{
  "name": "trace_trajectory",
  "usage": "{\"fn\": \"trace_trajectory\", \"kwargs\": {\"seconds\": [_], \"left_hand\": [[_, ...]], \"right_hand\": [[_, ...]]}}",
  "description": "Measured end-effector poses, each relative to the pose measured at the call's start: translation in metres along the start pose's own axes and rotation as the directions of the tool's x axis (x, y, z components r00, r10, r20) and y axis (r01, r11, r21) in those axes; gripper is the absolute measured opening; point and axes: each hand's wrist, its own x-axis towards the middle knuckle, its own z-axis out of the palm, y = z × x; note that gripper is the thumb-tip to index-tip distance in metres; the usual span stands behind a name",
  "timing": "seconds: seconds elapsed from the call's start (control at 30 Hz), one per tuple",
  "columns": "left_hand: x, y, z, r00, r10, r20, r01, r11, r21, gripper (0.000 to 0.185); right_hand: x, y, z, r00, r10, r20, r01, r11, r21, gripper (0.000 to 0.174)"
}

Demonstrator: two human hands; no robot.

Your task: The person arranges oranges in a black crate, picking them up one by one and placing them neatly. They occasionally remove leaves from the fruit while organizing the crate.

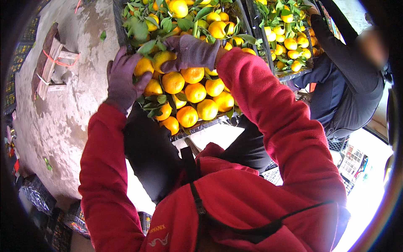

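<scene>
Before me stands a dark plastic-lined crate (206, 126) of orange mandarins. Its near half shows fruit set in close rows, and its far half holds fruit with leafy stems (184, 23). My left hand (124, 80), in a purple-grey glove, is at the crate's left side. Its thumb and fingers lie apart around a mandarin (144, 66); whether it grips the fruit is unclear. My right hand (195, 53), gloved alike, reaches over the middle of the crate. Its thumb and fingers are closed about a yellow-orange mandarin (164, 58), and part of the fingers is hidden by leaves.
A second crate of leafy mandarins (291, 44) stands to the right. Beside it sits a person in dark clothes (349, 82). A small wooden stool (50, 63) lies on the stained concrete floor (70, 119) at left. Dark crates (59, 226) stand at lower left.
</scene>
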Motion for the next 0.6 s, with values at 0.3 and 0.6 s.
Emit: {"fn": "trace_trajectory", "kwargs": {"seconds": [0.3,0.6], "left_hand": [[-0.014,0.003,0.015,0.991,-0.026,-0.129,0.010,0.992,-0.126,0.059],[0.026,0.024,-0.006,0.991,-0.130,-0.026,0.129,0.991,-0.047,0.050]], "right_hand": [[0.000,0.010,0.011,0.997,0.056,-0.055,-0.048,0.990,0.133,0.055],[-0.001,-0.005,0.011,0.992,0.125,-0.006,-0.122,0.954,-0.274,0.051]]}}
